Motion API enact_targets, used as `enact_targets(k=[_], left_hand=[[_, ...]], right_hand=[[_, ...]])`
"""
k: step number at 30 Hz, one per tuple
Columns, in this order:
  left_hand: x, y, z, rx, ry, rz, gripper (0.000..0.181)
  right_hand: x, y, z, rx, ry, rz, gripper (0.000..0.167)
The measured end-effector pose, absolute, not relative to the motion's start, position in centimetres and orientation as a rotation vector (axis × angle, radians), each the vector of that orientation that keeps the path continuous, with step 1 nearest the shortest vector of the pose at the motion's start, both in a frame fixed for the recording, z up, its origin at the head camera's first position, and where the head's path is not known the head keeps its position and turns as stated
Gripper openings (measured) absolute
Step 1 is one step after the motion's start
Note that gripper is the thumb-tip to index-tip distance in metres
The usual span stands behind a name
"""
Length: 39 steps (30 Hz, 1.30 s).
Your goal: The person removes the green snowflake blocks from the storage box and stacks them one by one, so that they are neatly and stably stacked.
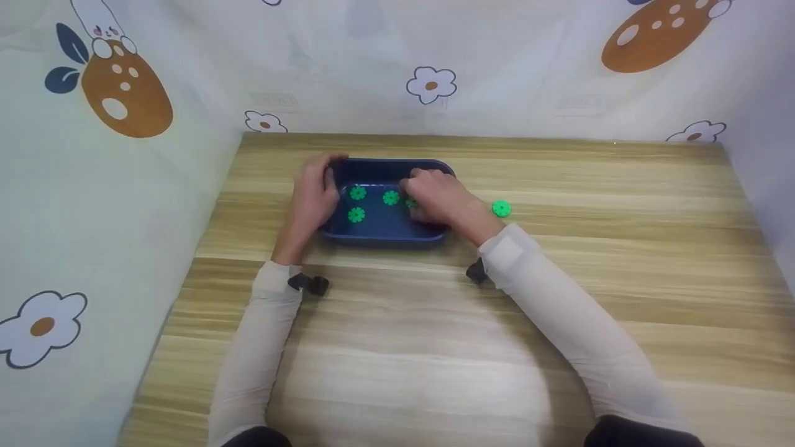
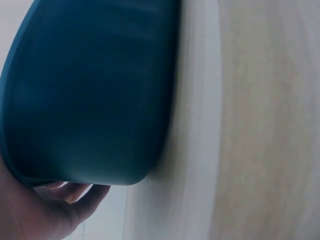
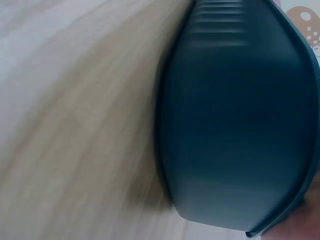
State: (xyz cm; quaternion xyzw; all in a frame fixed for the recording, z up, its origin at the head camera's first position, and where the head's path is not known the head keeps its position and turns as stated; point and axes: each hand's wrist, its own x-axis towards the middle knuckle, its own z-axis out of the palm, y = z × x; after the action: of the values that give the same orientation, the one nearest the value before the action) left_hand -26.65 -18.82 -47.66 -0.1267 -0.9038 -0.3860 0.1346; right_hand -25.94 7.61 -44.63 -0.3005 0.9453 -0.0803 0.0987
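A dark blue tray (image 1: 385,237) lies on the table with several green notched discs (image 1: 356,215) inside. The left hand (image 1: 313,195) grips the tray's left end; in the left wrist view its fingers (image 2: 90,201) curl around the end of the tray (image 2: 90,100). Over the tray's right side, the right hand (image 1: 438,197) reaches in with bent fingers, and a green disc shows partly beneath them. Whether it pinches that disc is hidden. The right wrist view shows the tray's outer wall (image 3: 235,125) and a blurred bit of the right hand (image 3: 297,220).
One green disc (image 1: 501,208) lies on the wooden table (image 1: 621,261), right of the tray and close to the right wrist. Behind the table and at its left hangs a pale covering (image 1: 348,68) with flower and fruit prints.
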Motion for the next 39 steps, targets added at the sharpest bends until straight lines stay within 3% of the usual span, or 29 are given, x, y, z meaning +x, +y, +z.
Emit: enact_targets(k=[39], left_hand=[[-26.62,-18.61,-47.24,-0.36,-2.626,-1.158,0.042]], right_hand=[[-26.03,8.19,-44.25,-0.997,2.8,-0.205,0.028]])
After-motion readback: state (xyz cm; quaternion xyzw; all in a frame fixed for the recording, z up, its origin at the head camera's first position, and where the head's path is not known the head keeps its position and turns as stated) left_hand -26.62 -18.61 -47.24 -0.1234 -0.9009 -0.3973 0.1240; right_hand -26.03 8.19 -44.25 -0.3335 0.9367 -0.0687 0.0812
